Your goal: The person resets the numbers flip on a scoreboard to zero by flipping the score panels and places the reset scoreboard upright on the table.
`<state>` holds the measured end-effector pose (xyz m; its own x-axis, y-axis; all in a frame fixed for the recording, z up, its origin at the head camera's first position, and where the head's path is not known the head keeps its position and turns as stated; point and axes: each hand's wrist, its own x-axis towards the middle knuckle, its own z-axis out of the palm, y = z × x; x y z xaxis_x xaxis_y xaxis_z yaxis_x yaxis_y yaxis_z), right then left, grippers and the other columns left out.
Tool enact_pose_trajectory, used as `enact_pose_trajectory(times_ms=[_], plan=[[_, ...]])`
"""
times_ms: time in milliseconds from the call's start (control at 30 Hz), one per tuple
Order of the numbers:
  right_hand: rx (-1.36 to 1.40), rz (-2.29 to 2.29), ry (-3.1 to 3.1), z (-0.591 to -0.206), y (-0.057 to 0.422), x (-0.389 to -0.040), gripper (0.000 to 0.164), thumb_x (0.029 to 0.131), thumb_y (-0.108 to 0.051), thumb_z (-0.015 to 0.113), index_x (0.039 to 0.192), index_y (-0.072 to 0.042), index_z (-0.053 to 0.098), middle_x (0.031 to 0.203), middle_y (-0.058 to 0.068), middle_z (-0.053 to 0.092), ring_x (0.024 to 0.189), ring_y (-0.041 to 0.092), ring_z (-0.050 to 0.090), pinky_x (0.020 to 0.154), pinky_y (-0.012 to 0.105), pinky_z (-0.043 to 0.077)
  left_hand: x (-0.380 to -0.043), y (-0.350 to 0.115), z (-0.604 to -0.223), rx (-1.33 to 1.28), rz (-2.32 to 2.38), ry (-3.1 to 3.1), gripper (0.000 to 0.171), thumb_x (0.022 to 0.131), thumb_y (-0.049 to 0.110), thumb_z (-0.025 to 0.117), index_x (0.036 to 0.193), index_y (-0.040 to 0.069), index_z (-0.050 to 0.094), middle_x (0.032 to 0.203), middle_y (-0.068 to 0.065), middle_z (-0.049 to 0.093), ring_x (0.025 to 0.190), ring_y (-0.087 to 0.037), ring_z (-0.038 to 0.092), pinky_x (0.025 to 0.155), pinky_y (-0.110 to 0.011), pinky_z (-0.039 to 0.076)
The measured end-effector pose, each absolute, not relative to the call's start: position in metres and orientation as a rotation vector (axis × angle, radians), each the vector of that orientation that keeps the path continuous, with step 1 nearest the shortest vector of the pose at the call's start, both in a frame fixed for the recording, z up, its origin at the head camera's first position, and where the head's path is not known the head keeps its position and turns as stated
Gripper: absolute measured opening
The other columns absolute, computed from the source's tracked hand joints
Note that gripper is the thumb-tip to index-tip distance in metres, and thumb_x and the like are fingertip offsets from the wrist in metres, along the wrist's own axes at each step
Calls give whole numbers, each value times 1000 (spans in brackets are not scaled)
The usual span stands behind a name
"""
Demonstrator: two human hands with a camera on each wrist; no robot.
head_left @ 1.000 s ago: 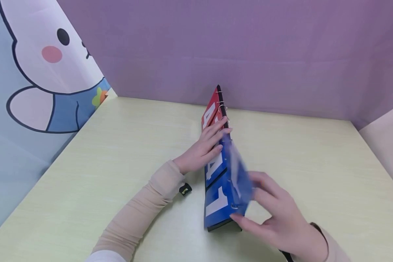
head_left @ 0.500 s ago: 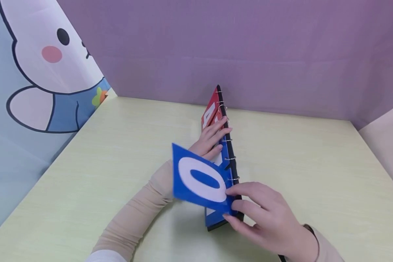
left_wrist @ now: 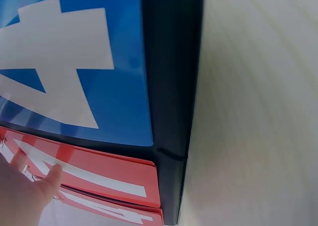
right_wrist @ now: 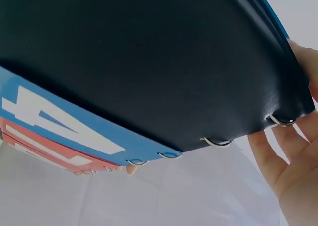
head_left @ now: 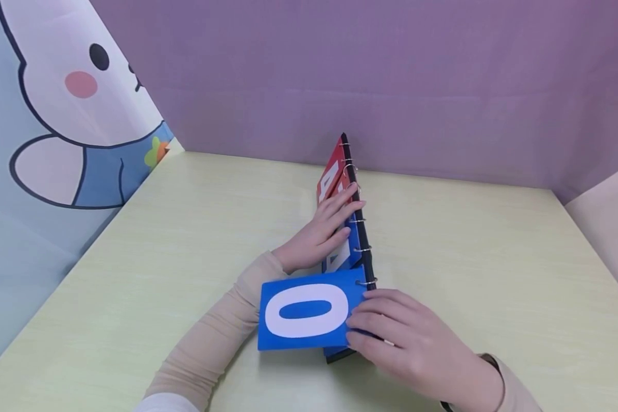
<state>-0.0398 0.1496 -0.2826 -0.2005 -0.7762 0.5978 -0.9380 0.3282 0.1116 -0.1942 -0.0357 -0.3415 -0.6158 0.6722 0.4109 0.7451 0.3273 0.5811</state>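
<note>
A tabletop flip scoreboard [head_left: 368,260] stands on the table as a tent, its black ridge running away from me, with red cards far and blue cards near. My left hand [head_left: 316,234] rests across its middle, fingers extended over the ridge. At the near end, my right hand [head_left: 417,343] pinches the ring-side edge of a blue number card [head_left: 273,343] showing a white 0, which sticks out leftward. In the left wrist view, a blue 4 card [left_wrist: 124,97] and red cards [left_wrist: 124,174] lie below the fingers. The right wrist view shows the black panel [right_wrist: 149,62] and metal rings [right_wrist: 217,143].
The pale wooden table [head_left: 494,257] extends on both sides of the scoreboard. Behind it hangs a purple cloth [head_left: 391,74]. A cartoon-printed backdrop [head_left: 46,171] borders the left, and a pale panel [head_left: 607,217] the right.
The blue 0 card has swung over the ridge from the right side to the left and dropped lower. My right hand has followed to the ridge; the left hand has stayed put.
</note>
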Motion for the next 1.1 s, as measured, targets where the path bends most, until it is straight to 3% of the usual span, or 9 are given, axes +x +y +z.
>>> enact_pose_trajectory(times_ms=[367, 600, 767, 933, 1100], plan=[[1516, 394, -2127, -280, 153, -40, 35, 103, -22, 39, 84, -15, 67, 90, -5, 68, 90, 14, 62, 89, 36, 49, -193, -36, -339, -1326, -1207, -2492, 52, 100, 24, 42, 149, 16, 26, 161, 3, 2, 145, -17, 4, 109, -49, 33], [1517, 414, -2105, -282, 151, -42, 37, 103, -19, 35, 78, -16, 62, 84, -6, 64, 92, 14, 61, 94, 34, 44, -194, -36, -340, -1333, -1201, -2494, 50, 101, 23, 39, 150, 19, 26, 160, 7, 0, 146, -18, 4, 112, -52, 27], [1531, 473, -2117, -283, 152, -44, 32, 101, -26, 42, 83, -15, 66, 87, -6, 64, 95, 14, 60, 97, 33, 40, -195, -37, -339, -1336, -1199, -2503, 51, 101, 23, 40, 150, 20, 26, 160, 8, 0, 145, -16, 4, 112, -51, 27], [1580, 654, -1993, -282, 158, -59, 25, 96, -32, 54, 92, -10, 66, 99, 3, 64, 98, 19, 58, 99, 31, 40, -196, -38, -339, -1337, -1203, -2493, 51, 102, 35, 35, 150, 19, 26, 160, 8, -1, 146, -18, 3, 112, -52, 27], [1400, 944, -1995, -286, 173, -86, 28, 97, -28, 53, 93, -4, 66, 99, 11, 63, 99, 17, 57, 100, 19, 40, -195, -37, -341, -1329, -1211, -2514, 55, 101, 46, 29, 150, 20, 25, 160, 8, -1, 145, -19, 4, 111, -54, 28]])
